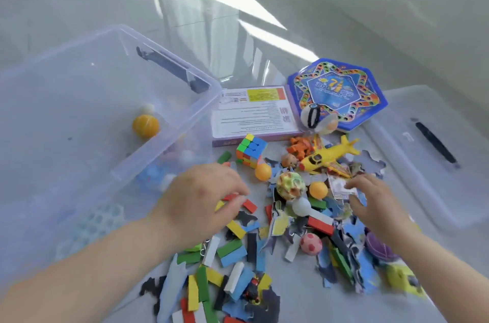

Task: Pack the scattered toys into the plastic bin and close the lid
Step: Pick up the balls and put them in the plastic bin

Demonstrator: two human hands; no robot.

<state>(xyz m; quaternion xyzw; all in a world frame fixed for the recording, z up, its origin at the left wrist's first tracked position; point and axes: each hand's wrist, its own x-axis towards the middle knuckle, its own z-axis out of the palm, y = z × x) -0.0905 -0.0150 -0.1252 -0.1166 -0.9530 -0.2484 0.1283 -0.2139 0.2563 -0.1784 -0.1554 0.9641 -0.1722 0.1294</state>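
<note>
Grey floor holds the toy pile (264, 243): the left hand (201, 195), curled round small red and yellow wooden blocks (229, 196), should lift a full handful into the clear plastic bin (66, 79) just left; I cannot tell if the right hand (375, 206) grips anything.

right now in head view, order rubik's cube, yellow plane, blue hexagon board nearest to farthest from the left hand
Left hand:
1. rubik's cube, just beyond its fingers
2. yellow plane, farther right
3. blue hexagon board, back right
</note>
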